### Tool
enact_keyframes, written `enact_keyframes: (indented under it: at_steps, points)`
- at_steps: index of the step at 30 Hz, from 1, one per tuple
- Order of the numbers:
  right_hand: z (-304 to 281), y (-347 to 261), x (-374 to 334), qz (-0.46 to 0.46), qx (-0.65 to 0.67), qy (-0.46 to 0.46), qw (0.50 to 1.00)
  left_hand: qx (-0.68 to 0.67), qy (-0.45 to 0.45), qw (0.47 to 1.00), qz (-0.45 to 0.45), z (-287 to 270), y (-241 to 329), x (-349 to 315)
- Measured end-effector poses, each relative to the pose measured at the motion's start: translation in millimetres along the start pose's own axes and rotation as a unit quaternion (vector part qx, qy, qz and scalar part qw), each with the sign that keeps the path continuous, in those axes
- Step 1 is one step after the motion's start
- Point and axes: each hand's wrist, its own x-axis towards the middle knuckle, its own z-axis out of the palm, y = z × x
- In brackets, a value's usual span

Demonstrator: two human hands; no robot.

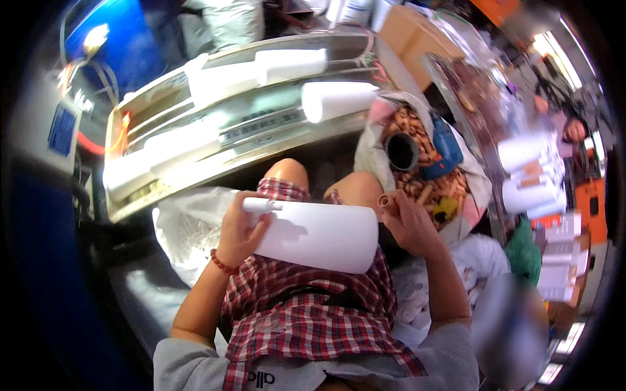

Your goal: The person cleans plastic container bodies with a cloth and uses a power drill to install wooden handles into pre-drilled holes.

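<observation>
A large white plastic bottle lies sideways across my lap. My left hand is closed round its left end. Beside those fingers a short white stub shows; I cannot tell whether it is part of the bottle or a loose piece. At the bottle's right end my right hand grips a small brown cap, its hollow end facing up. More brown caps fill an open sack to the right of my knees, with a dark round cup among them.
Ahead stands a long shallow trough holding several white bottles. A clear plastic bag is left of my legs. Blue and yellow items lie in the sack. More white containers and a person are at the right.
</observation>
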Motion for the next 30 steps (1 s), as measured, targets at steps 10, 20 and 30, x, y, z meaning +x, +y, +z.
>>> enact_keyframes:
  at_steps: [10, 20, 30]
  points:
    - [47, -87, 64, -0.273, -0.109, -0.061, 0.954, 0.047, 0.023, 0.999, 0.008, -2, 0, -3]
    - [70, -97, 72, -0.361, -0.229, 0.028, 0.904, 0.059, 0.025, 0.998, 0.023, -5, -3, -5]
    - [78, -97, 74, -0.394, -0.290, 0.031, 0.871, 0.080, 0.025, 0.996, 0.008, -4, 2, -10]
